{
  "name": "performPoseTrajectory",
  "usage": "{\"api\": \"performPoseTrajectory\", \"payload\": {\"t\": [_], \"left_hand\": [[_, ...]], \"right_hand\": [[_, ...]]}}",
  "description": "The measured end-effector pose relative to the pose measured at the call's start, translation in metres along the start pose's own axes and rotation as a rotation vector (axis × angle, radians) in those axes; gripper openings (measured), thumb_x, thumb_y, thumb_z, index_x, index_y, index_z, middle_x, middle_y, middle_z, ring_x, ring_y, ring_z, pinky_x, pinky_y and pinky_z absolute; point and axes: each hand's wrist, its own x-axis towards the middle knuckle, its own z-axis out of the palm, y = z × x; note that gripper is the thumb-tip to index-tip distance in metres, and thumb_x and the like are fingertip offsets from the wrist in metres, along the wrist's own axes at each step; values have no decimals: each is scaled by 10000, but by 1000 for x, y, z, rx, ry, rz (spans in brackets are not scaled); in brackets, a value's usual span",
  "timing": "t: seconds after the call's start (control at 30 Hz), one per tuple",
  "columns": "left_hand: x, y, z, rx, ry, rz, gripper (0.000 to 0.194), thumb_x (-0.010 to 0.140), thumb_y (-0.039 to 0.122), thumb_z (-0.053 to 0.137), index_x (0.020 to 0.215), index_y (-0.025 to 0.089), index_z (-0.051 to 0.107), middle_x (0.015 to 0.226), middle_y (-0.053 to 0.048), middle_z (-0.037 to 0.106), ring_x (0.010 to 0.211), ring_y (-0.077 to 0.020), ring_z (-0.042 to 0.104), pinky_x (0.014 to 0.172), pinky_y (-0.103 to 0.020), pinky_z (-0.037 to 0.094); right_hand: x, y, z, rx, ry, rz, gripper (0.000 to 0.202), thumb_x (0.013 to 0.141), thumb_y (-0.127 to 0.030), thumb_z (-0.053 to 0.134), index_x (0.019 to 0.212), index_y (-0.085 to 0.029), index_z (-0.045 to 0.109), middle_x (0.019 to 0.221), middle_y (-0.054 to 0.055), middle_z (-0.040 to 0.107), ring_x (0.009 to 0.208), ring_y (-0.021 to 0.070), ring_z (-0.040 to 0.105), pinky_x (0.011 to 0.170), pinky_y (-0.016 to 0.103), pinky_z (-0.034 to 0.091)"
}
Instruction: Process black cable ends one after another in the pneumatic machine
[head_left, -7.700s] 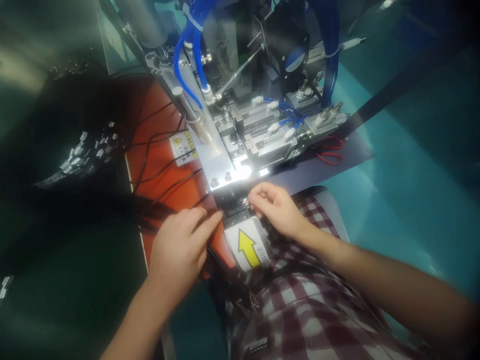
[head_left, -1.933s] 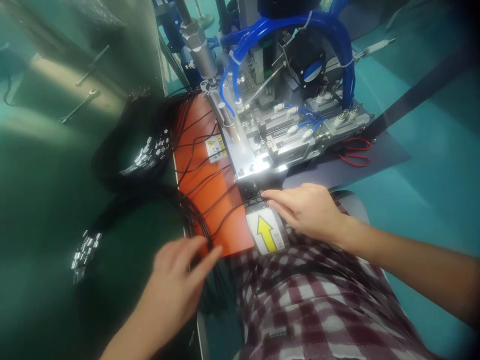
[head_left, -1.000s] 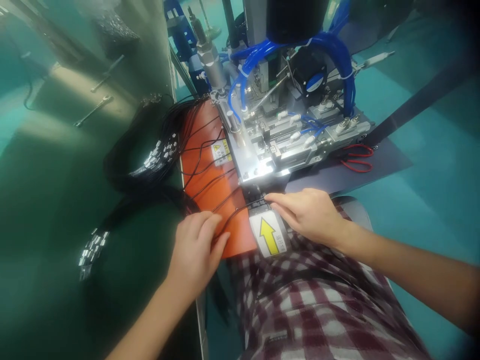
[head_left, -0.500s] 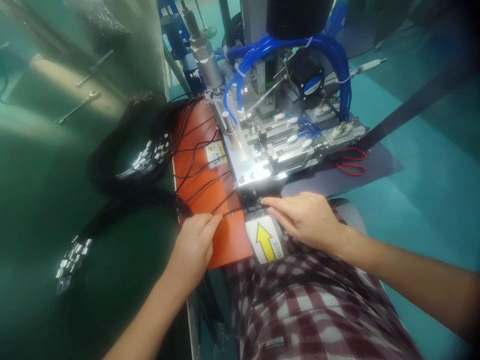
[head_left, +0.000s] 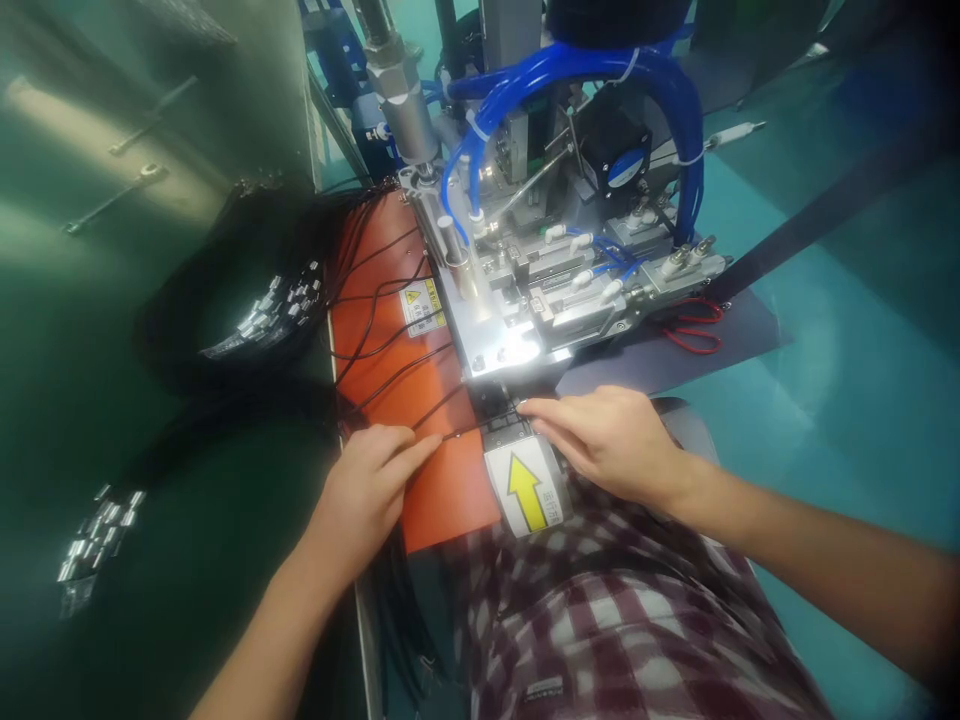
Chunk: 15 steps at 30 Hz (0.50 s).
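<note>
L hand (head_left: 364,485), left of arrow label (head_left: 529,490), & R hand (head_left: 619,440), right of it, both w/ fingertips pinched closed on blk cable (head_left: 470,430) just beyond it, are prob. aligning it, which calls for steady, light tension.

Left hand (head_left: 373,482): palm down, fingers bent, thumb extended
Right hand (head_left: 611,440): fingertips pinched (forearm slanting in from lower right)
</note>
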Motion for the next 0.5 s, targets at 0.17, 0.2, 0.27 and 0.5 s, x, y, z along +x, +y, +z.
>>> {"api": "performPoseTrajectory", "payload": {"t": [0.17,0.2,0.27,0.5], "left_hand": [[3,-7,0,-35,-5,20,332,878,3,464,1133,156,614,979,-88,574,866,-185,527,706,-320,453],[3,-8,0,-50,-6,26,335,876,1,467,1129,160,617,980,-88,568,868,-185,524,705,-320,454],[5,-10,1,-75,-2,42,339,869,-8,471,1118,165,623,977,-84,562,870,-183,522,707,-321,456],[0,-11,6,-83,25,24,342,873,-4,477,1131,175,612,1001,-73,560,879,-178,534,709,-319,447]], "right_hand": [[-1,1,1,12,-1,-3,253,961,-279,480,1062,-225,706,665,-30,721,562,122,616,581,279,309],[-1,1,1,12,-4,-2,256,963,-282,476,1064,-226,705,665,-28,721,561,122,615,580,277,309],[0,2,2,9,-6,-1,263,966,-287,470,1066,-225,706,667,-21,722,557,124,614,579,276,312],[-1,5,1,141,55,7,252,942,-261,497,1058,-191,710,785,28,751,651,148,645,634,285,391]]}}
